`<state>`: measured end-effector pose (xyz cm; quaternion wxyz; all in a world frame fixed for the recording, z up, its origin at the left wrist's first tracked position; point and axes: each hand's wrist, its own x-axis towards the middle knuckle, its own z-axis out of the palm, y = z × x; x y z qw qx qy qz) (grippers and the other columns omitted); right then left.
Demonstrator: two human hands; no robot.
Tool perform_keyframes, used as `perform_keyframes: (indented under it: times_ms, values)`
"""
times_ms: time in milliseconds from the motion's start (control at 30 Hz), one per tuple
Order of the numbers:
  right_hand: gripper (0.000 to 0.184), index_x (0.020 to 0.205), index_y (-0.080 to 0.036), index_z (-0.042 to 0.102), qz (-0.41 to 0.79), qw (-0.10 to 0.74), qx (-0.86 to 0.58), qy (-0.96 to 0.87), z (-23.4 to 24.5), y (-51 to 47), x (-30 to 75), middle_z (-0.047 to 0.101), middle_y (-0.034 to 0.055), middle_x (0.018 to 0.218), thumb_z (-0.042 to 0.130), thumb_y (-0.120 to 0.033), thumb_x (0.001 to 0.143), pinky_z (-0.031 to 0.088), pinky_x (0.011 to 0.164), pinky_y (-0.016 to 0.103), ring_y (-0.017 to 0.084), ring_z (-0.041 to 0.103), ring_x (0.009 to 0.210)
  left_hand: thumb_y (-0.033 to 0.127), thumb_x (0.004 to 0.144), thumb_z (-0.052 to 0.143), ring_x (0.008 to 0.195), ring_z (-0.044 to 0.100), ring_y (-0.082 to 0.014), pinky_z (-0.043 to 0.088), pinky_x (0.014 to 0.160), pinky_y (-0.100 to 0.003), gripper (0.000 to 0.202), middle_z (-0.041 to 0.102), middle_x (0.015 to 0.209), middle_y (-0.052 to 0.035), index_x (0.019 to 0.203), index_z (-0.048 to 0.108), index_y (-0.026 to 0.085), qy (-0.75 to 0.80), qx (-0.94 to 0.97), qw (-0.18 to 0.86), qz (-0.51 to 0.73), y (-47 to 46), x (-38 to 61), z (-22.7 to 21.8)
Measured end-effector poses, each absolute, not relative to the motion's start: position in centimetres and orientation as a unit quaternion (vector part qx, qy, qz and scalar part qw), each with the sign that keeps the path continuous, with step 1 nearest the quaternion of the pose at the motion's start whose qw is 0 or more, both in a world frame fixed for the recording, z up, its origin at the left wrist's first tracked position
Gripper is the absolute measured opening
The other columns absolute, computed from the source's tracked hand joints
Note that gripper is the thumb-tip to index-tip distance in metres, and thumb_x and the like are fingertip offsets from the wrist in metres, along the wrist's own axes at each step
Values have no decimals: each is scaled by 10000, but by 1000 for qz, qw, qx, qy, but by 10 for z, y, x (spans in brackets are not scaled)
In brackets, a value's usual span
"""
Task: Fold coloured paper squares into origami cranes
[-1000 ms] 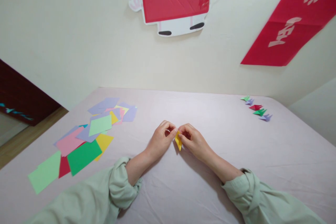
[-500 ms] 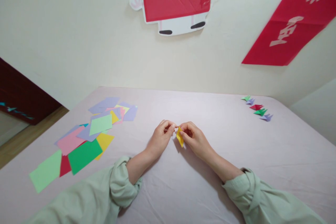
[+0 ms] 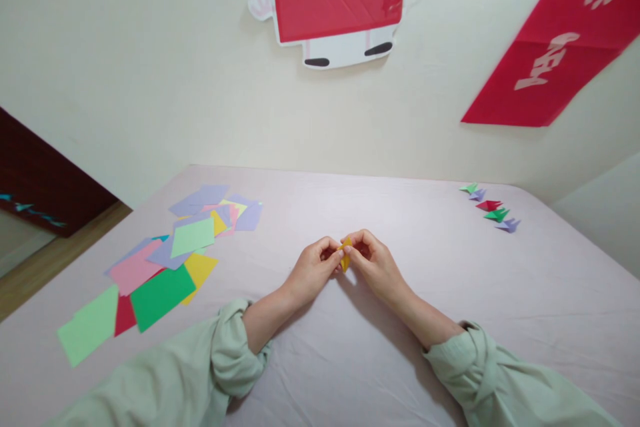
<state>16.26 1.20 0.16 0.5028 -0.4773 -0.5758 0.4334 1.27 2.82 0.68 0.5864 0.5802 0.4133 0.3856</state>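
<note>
A small piece of folded yellow paper (image 3: 346, 257), narrow and pointed at its ends, is held between my two hands over the middle of the table. My left hand (image 3: 315, 268) pinches its left side with thumb and fingers. On the other side, my right hand (image 3: 374, 263) grips it with the thumb pressed on its face. Fingers cover part of the paper, so its full folds are hidden.
Loose coloured paper sheets (image 3: 163, 300) lie spread over the left of the cloth-covered table (image 3: 320, 360). Several folded paper cranes (image 3: 496, 215) stand in a row at the far right. Behind the table rises a wall with a red banner (image 3: 545, 60).
My left hand has moved right and now grips the yellow paper, where before it was just beside it. The paper has turned more upright between my fingers.
</note>
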Motion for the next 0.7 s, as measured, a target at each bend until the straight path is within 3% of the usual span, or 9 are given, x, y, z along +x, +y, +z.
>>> perform_keyframes:
  times_ms: [167,500,700]
  values:
    - [218,900,-207,533,434,499,-477,-579,-1,14,165,584,-1,799,620,-398,846,476,626,270,141,573,683,350,816,599,627,498,-110,391,602,-229,210,551,662,19,740,577,155,404,598,576,383,27,12,8]
    - [278,721,-196,561,433,475,-494,-586,5,14,167,570,-12,659,571,-434,864,431,586,260,138,523,622,483,836,591,580,506,-109,400,571,-229,357,566,613,9,699,590,153,422,585,585,371,30,10,6]
    - [271,711,-195,562,427,490,-502,-570,10,13,164,556,-16,651,591,-426,850,418,589,263,138,515,613,451,811,603,586,484,-109,382,584,-236,314,536,625,27,686,561,166,423,601,575,359,28,13,9]
